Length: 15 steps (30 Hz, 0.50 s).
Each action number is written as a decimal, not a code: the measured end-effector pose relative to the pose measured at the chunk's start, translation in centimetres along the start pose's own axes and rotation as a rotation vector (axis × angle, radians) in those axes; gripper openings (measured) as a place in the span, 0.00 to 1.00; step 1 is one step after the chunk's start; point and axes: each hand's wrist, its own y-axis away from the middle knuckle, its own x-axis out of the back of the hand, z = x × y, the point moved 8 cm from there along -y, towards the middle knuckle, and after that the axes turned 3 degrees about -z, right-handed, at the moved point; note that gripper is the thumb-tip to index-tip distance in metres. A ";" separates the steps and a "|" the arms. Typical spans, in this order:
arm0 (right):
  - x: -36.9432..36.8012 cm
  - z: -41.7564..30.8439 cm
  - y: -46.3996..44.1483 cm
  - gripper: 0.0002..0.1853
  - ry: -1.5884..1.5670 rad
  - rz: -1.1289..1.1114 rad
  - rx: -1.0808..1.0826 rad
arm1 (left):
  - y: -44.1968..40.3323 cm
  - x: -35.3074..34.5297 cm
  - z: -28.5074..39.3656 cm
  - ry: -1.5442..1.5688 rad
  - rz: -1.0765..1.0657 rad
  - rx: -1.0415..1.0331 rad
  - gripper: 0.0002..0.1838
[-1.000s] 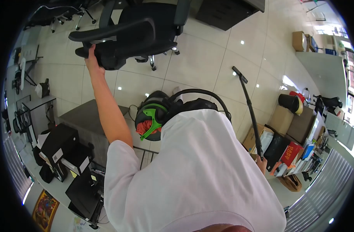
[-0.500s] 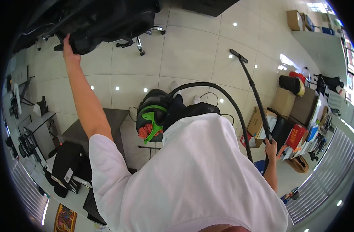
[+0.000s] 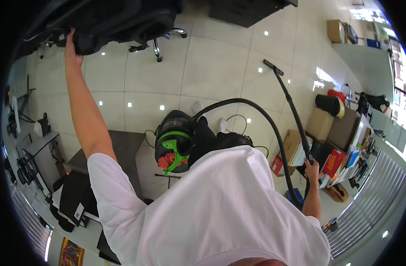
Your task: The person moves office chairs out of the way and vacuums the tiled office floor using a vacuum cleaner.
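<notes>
My left hand (image 3: 72, 49) reaches far out at the upper left. It grips the edge of a black office chair (image 3: 127, 26), and its fingers are partly hidden there. My right hand (image 3: 312, 170) is closed around the handle end of a black vacuum cleaner wand (image 3: 294, 106). The wand slants forward, its flat floor head (image 3: 273, 67) resting on the tiles. A black hose (image 3: 260, 107) curves from the wand to a vacuum cleaner (image 3: 165, 133) with a green handle, beside my legs. An orange-red cloth (image 3: 166, 161) is tucked at its green handle.
A dark cabinet (image 3: 249, 11) stands ahead. Cardboard boxes (image 3: 320, 120), a red box (image 3: 334, 162) and a black bin (image 3: 328, 104) crowd the right side. At the left is a dark table (image 3: 123, 150). A thin cord (image 3: 245, 119) loops over the tiled floor near my feet.
The left hand and the chair have shifted slightly up and left in view. The floor and vacuum cleaner sit a little lower. The right hand keeps its hold on the wand.
</notes>
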 end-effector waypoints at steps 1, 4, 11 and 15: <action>0.1 -0.2 -0.6 0.19 0.020 0.017 0.041 | -0.4 0.4 0.1 0.010 0.016 -0.012 0.29; 0.3 -2.3 -2.0 0.18 -0.004 -0.021 0.084 | -2.4 1.5 -0.4 -0.005 -0.041 0.007 0.29; 0.5 -5.3 -5.4 0.17 0.019 0.005 0.124 | -2.0 0.4 0.5 -0.001 0.068 -0.117 0.35; 0.4 -4.7 -7.1 0.16 0.013 0.007 0.154 | -3.0 0.7 0.6 -0.040 0.114 -0.077 0.39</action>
